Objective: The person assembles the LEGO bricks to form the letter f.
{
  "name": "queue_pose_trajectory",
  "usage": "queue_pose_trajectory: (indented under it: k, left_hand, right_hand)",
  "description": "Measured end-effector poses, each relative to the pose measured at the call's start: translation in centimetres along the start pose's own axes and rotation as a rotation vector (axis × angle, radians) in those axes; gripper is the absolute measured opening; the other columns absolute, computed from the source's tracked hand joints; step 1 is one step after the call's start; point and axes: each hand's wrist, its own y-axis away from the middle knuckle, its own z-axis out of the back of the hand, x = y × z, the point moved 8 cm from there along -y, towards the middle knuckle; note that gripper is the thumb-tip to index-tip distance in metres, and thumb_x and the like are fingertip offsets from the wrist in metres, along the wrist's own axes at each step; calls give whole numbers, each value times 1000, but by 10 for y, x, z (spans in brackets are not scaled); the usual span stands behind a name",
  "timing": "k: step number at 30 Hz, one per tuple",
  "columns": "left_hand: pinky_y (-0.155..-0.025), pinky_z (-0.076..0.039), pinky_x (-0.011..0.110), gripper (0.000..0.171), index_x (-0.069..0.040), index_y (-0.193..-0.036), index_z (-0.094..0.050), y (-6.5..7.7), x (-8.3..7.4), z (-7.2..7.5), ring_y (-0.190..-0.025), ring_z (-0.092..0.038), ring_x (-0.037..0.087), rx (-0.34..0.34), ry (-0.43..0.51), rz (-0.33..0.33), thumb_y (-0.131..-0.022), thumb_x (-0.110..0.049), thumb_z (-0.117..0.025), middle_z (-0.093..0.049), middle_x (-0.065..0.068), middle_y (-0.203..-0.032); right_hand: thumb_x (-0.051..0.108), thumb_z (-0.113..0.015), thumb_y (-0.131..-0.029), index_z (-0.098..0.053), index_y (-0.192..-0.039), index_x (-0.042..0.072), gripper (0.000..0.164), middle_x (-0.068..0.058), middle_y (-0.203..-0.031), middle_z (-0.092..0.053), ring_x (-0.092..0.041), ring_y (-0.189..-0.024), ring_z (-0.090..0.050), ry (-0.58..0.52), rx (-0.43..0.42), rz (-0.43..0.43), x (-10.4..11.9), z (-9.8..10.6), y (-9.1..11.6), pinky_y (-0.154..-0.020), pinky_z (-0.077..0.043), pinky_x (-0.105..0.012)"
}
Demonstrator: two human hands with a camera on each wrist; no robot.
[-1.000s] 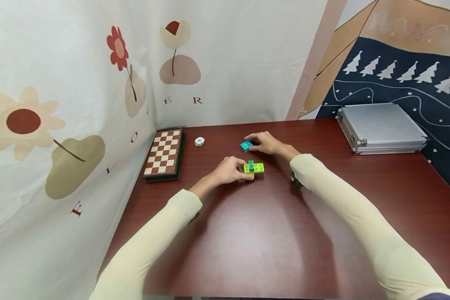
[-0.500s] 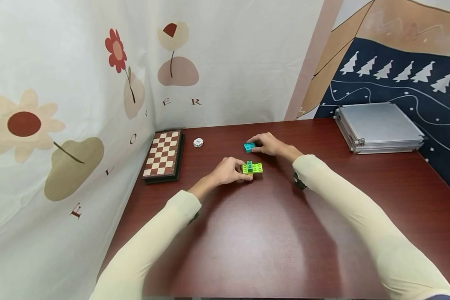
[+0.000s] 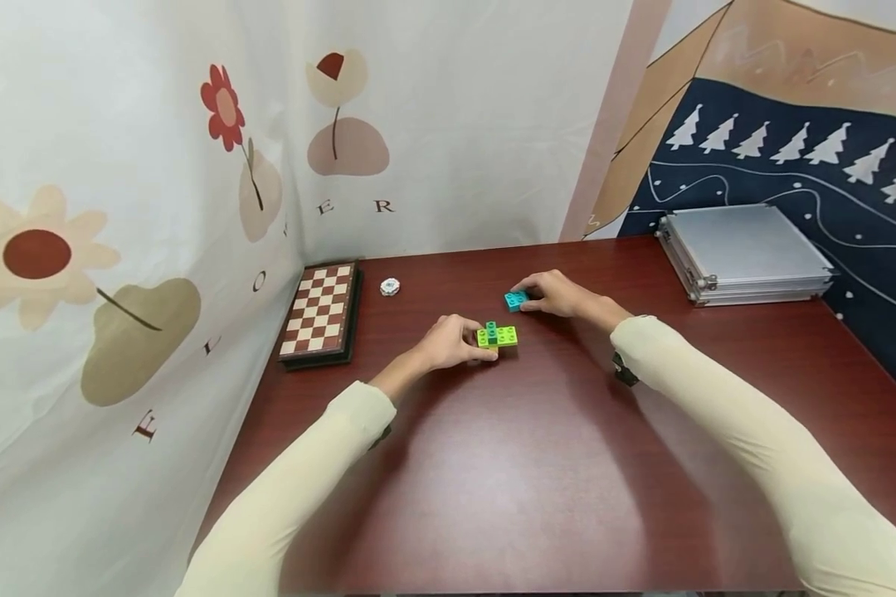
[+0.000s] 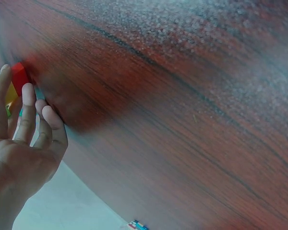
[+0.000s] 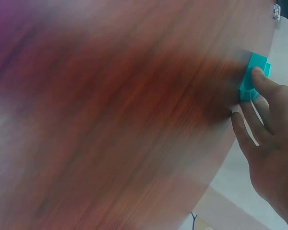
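Observation:
In the head view my left hand point(image 3: 448, 340) grips the left end of a small toy brick build. A lime green brick point(image 3: 506, 336) forms its wide part, with a narrow dark green brick point(image 3: 491, 332) on top. The left wrist view shows a red brick point(image 4: 20, 77) and a yellow brick point(image 4: 10, 94) lower in the same build, partly behind the fingers. Farther back and to the right, my right hand point(image 3: 560, 294) pinches a teal brick point(image 3: 516, 300) between thumb and fingers. In the right wrist view the thumb lies across the side of that brick, close over the table.
A chessboard box point(image 3: 317, 315) lies at the table's left back, beside a printed curtain point(image 3: 448, 124). Near it sits a white poker chip-like disc point(image 3: 390, 287). A flat silver case point(image 3: 747, 249) lies at the right back of the brown table point(image 3: 538, 481).
My right hand has moved right and slightly nearer with the teal brick, farther from the brick build. The left hand keeps its hold and has barely moved.

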Motion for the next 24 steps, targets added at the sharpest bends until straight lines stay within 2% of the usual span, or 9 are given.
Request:
queue_pose_trajectory:
  k: [4,13,24]
  left_hand:
    - [-70,-49,27,40,-12,-108,-75,0,0,0,-62,-66,9,-6,-9,13,-85,-42,-87,-72,-6,-74]
    - [-72,-50,27,43,-10,-112,-75,0,1,-1,-63,-66,9,-4,-12,26,-85,-41,-88,-73,-5,-78]
    - [-70,-50,27,48,-8,-116,-75,0,0,-1,-64,-65,9,-18,-15,21,-83,-40,-89,-73,-4,-79]
  right_hand:
    - [13,-77,-96,-71,-129,1,36,-19,-129,-70,-32,-117,-66,10,7,7,0,2,12,-99,-52,-49]
    - [13,-78,-95,-71,-129,1,36,-16,-126,-71,-28,-112,-68,25,25,16,-1,3,35,-98,-54,-48]
    - [14,-78,-95,-72,-128,2,36,-14,-124,-72,-25,-108,-69,-7,-15,41,9,12,46,-95,-55,-45]
